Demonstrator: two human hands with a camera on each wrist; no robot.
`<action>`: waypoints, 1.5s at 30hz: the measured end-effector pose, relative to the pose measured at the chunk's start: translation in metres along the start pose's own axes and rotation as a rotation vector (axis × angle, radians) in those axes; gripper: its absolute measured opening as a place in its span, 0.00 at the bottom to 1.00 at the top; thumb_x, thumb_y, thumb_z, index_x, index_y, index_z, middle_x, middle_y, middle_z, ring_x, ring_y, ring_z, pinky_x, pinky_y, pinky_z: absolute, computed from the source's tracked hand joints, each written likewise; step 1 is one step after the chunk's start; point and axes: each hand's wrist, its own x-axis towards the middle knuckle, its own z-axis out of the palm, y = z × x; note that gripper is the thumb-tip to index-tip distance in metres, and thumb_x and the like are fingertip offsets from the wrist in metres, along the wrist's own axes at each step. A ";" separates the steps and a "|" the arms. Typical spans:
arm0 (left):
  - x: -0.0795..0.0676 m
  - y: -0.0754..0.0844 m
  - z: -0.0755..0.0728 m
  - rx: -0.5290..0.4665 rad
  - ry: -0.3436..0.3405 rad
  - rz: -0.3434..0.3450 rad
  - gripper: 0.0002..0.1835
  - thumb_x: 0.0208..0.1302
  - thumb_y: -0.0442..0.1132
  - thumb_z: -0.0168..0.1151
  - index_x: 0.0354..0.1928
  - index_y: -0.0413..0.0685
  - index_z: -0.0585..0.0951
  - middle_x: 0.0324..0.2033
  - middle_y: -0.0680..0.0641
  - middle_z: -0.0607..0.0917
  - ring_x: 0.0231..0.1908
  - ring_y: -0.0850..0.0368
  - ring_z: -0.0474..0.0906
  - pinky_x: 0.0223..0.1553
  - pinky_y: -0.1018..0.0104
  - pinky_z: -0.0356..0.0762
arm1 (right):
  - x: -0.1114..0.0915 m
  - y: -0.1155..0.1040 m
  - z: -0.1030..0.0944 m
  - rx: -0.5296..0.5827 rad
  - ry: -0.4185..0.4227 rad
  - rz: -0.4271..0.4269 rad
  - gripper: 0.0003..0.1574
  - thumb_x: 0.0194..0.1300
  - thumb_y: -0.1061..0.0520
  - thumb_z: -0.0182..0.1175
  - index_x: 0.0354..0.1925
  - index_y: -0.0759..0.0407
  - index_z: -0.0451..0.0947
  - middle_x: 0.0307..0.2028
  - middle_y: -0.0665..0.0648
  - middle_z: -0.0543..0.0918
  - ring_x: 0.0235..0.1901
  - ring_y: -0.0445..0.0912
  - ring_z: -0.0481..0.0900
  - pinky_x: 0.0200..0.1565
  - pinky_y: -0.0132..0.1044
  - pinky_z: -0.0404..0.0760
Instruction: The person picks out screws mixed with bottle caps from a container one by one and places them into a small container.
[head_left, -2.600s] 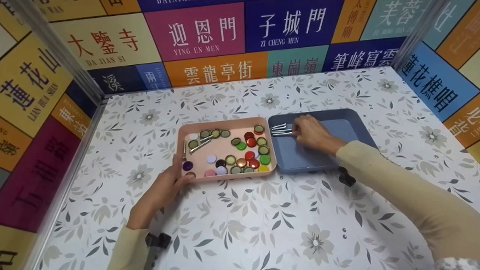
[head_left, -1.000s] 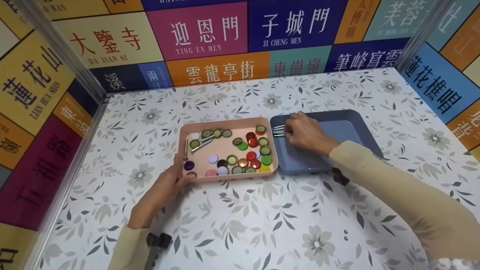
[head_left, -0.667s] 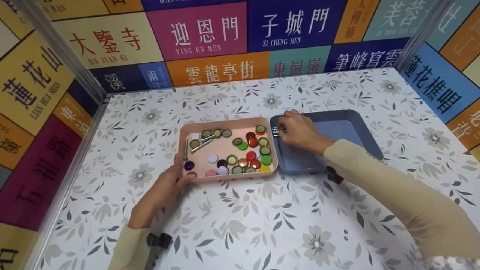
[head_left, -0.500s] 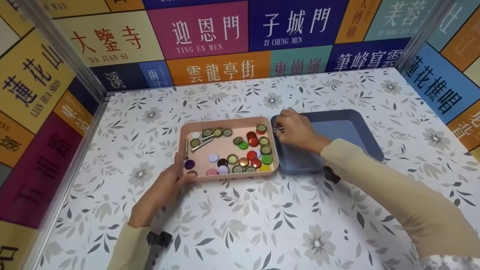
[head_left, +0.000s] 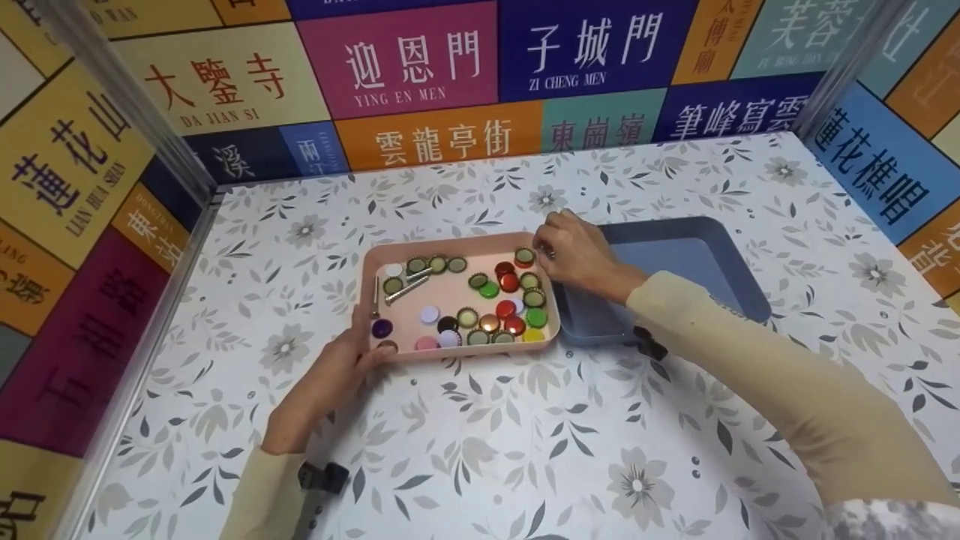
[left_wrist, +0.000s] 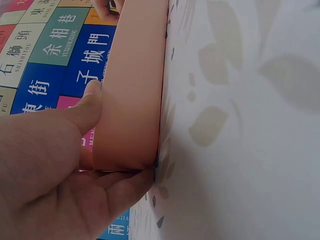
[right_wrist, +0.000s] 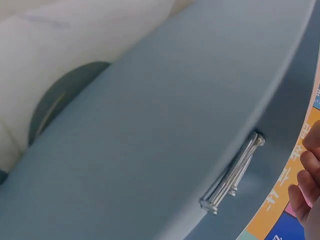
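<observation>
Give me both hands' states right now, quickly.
Left hand: closed, holding the pink tray at its near-left corner.
Right hand: fingers curled; whether it holds anything cannot be told.

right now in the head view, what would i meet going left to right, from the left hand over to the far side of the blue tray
Left hand, pink bottle cap, black bottle cap, copper bottle cap, right hand, blue tray's right wall.
</observation>
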 end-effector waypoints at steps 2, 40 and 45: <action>0.000 0.000 0.000 0.011 -0.003 0.008 0.49 0.74 0.49 0.54 0.80 0.56 0.31 0.68 0.28 0.69 0.60 0.37 0.76 0.65 0.44 0.70 | 0.002 -0.002 0.001 0.035 -0.029 -0.020 0.07 0.56 0.66 0.62 0.34 0.65 0.85 0.33 0.63 0.80 0.35 0.58 0.74 0.40 0.50 0.77; -0.002 -0.001 0.000 0.038 0.009 0.028 0.49 0.74 0.47 0.56 0.79 0.52 0.31 0.70 0.30 0.67 0.52 0.41 0.77 0.58 0.47 0.72 | 0.042 -0.050 0.013 0.139 -0.347 -0.028 0.16 0.65 0.60 0.63 0.50 0.64 0.84 0.47 0.64 0.82 0.49 0.56 0.76 0.54 0.48 0.78; -0.001 0.001 -0.001 0.032 0.002 0.024 0.49 0.74 0.46 0.55 0.79 0.55 0.30 0.69 0.29 0.68 0.49 0.42 0.78 0.57 0.47 0.73 | 0.045 -0.053 0.012 0.123 -0.367 -0.012 0.17 0.66 0.59 0.64 0.51 0.63 0.84 0.48 0.64 0.81 0.50 0.56 0.76 0.54 0.48 0.78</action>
